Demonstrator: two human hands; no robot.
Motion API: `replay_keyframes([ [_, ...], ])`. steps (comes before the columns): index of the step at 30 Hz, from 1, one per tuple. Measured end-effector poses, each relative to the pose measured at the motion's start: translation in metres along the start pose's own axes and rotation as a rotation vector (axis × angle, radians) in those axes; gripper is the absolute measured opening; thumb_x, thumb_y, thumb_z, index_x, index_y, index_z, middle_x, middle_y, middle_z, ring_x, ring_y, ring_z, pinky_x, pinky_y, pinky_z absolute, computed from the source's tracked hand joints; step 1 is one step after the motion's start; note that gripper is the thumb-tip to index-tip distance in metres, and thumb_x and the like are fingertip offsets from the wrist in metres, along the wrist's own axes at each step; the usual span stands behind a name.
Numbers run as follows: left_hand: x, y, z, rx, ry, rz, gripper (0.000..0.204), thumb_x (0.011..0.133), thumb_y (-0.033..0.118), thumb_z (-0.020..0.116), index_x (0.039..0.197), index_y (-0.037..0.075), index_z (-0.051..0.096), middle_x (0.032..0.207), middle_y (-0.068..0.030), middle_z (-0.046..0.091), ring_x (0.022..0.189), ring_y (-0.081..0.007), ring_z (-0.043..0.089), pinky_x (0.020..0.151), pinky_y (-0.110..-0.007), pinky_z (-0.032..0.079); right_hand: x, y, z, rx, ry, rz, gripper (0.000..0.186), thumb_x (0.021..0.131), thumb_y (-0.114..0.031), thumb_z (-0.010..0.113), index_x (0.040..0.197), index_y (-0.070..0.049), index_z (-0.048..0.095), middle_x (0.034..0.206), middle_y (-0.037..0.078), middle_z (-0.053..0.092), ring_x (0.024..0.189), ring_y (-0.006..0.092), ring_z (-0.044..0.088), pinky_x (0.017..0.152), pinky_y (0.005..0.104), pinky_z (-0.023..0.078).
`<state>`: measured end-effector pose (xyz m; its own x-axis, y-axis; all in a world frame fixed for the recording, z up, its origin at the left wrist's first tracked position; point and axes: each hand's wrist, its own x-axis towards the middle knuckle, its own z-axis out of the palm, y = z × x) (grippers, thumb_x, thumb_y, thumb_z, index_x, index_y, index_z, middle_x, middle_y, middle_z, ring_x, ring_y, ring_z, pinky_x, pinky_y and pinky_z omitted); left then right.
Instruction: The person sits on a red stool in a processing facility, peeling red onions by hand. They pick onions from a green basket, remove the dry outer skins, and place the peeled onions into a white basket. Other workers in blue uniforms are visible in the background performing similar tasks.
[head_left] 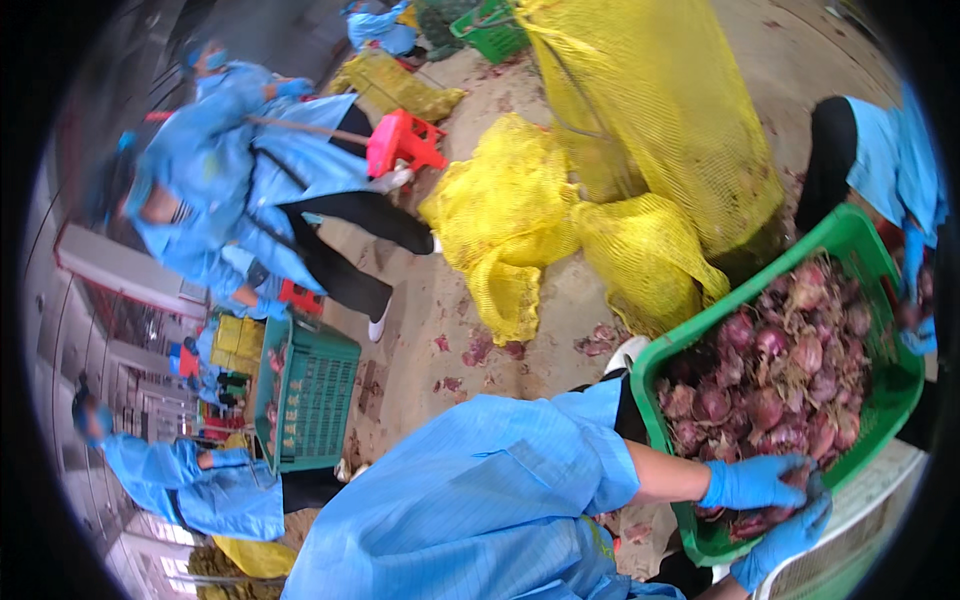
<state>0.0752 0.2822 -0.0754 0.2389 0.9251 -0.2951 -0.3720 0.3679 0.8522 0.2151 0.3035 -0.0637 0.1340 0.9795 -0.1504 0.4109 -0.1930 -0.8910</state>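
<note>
A green plastic crate [655,400] full of red onions [768,400] with papery skins and dry tops stands at the right. My left hand [752,484], in a blue glove, reaches over the near side of the crate with its fingers closed round a red onion. Close by, my right hand [788,545], also gloved in blue, curls over the crate's near edge with its fingers round an onion. The two hands nearly meet, and their fingers partly hide what they hold. Several more onions lie right beneath them.
A white crate [850,500] stands against the green one. Yellow mesh sacks [650,110] and loose yellow netting [510,210] lie beyond. Onion skins litter the floor. A co-worker [895,170] is at the far right; others stand left near a teal crate [318,400] and red stool [400,142].
</note>
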Motion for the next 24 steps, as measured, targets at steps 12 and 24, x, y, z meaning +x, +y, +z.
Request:
replay_keyframes([
  [12,0.018,-0.01,-0.003,-0.195,-0.001,-0.009,0.053,0.077,0.023,0.067,0.121,0.0,0.047,0.105,-0.0089,0.059,0.099,-0.0137,0.052,0.088,-0.027,0.042,-0.001,-0.083,0.021,-0.314,0.128,-0.05,0.037,0.092,-0.028,0.051,0.108,0.005,0.058,0.095,0.018,0.063,0.082,0.0264,0.06,0.073,0.036,0.049],
  [24,0.036,-0.029,-0.017,-0.268,0.127,0.062,0.054,0.084,0.037,0.059,0.121,0.0,0.047,0.115,-0.0094,0.054,0.11,-0.015,0.046,0.096,-0.028,0.036,0.007,-0.039,0.013,-0.234,-0.117,0.03,0.045,0.094,-0.033,0.042,0.118,0.004,0.054,0.114,0.019,0.057,0.1,0.0301,0.056,0.086,0.0388,0.045],
])
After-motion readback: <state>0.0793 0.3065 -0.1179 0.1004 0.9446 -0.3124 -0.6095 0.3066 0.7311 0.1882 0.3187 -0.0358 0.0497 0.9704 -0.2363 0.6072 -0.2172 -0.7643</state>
